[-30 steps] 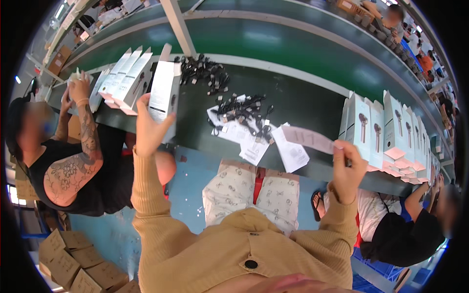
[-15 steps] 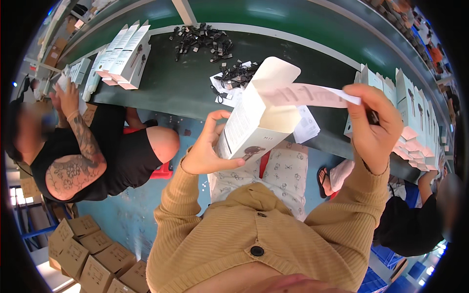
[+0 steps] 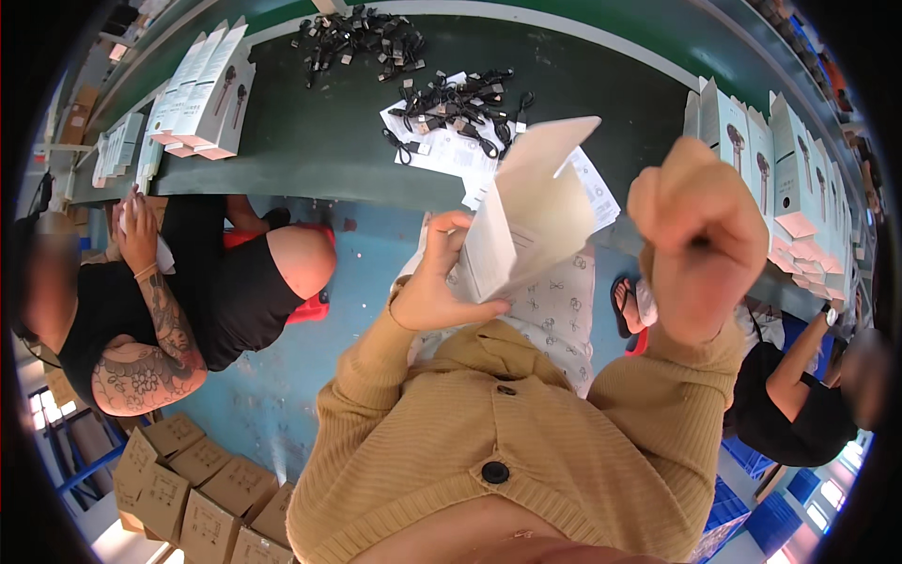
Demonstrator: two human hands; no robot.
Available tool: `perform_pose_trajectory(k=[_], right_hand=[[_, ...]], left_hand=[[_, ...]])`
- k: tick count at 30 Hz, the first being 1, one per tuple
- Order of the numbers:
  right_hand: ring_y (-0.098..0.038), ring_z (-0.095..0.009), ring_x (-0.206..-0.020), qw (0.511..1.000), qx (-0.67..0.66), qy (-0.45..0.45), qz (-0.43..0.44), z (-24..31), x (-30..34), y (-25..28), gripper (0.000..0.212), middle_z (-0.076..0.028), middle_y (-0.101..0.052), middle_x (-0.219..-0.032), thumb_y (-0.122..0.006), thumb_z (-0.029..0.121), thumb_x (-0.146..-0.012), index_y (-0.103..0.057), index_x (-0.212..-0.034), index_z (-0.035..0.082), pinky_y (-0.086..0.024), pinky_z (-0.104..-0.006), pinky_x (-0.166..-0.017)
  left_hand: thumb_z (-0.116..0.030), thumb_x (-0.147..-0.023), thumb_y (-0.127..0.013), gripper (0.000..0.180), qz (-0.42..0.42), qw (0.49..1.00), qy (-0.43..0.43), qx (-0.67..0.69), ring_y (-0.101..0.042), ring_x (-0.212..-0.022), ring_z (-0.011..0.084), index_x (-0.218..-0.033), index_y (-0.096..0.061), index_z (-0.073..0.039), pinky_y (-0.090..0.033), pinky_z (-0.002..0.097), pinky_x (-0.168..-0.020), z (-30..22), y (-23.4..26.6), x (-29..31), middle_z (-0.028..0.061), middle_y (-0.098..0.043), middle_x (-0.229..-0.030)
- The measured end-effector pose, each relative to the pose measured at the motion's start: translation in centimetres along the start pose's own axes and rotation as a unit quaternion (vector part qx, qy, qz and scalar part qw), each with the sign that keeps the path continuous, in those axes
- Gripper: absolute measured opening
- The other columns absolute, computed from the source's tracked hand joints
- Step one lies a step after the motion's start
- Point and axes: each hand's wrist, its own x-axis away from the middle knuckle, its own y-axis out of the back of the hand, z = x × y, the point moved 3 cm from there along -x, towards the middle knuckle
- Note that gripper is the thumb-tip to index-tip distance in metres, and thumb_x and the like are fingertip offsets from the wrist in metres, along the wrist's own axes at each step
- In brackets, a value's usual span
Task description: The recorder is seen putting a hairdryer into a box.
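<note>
My left hand (image 3: pixel 440 282) grips an open white carton (image 3: pixel 490 246) by its lower side, with the thumb across the bottom front. The carton is tilted, its mouth toward the upper right and one flap standing up. Its inside shows pale; what lies deep in it I cannot make out. Right of the carton and apart from it, my right hand (image 3: pixel 700 240) hangs in the air, curled into a fist. Its fingertips are hidden, and nothing sticks out of it. Behind the carton, a pile of short black cables (image 3: pixel 460 108) rests on printed white leaflets (image 3: pixel 442 155) on the dark table.
A second heap of black cables (image 3: pixel 362 42) lies farther back on the table (image 3: pixel 583 66). White cartons stand in rows at left (image 3: pixel 202 99) and right (image 3: pixel 799 179). Co-workers sit on both sides (image 3: pixel 141 310) (image 3: pixel 799 395). Brown boxes (image 3: pixel 202 498) are stacked at lower left.
My right hand has let go of the long paper strip, which no longer stretches out of the carton, and has curled into a fist. The carton has turned in my left hand.
</note>
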Motion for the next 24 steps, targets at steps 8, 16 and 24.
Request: perform_pose_trajectory(k=[8,16,24], right_hand=[[-0.038,-0.013,-0.057,0.961,-0.267,0.047,0.048,-0.6,1.9,-4.4,0.064,-0.003,-0.040,-0.074,-0.041,0.072,-0.082,-0.045,-0.069,0.009,-0.028,-0.0272,-0.054],[-0.044,-0.018,-0.062,0.953,-0.278,0.113,0.032,0.0,2.7,-0.9,0.059,-0.007,-0.047,-0.078,-0.034,0.068,-0.088,-0.051,-0.077,0.013,-0.033,-0.0320,-0.058],[-0.052,-0.033,-0.092,0.982,0.140,0.129,-0.015,-2.6,8.1,1.0,0.054,-0.017,-0.050,-0.109,-0.074,0.051,-0.070,-0.061,-0.100,0.009,-0.041,-0.0415,-0.075]], left_hand=[[0.000,-0.064,-0.077,0.077,0.016,0.988,-0.141,-0.056,-0.040,-0.128,0.0354,-0.118,-0.025,-0.017,-0.032,0.0422,-0.104,0.6,-1.5,-0.1,0.0323,-0.033,-0.139],[0.000,-0.066,-0.078,0.085,-0.018,0.991,-0.088,-0.096,-0.044,-0.124,0.0322,-0.127,-0.019,-0.013,-0.040,0.0423,-0.096,0.2,-2.9,-0.3,0.0230,-0.045,-0.128],[-0.032,-0.076,-0.075,0.072,-0.052,0.987,-0.059,0.143,-0.046,-0.120,0.0279,-0.130,-0.039,-0.001,-0.043,0.0406,-0.095,-1.1,-6.2,-1.5,0.0182,-0.045,-0.130]])
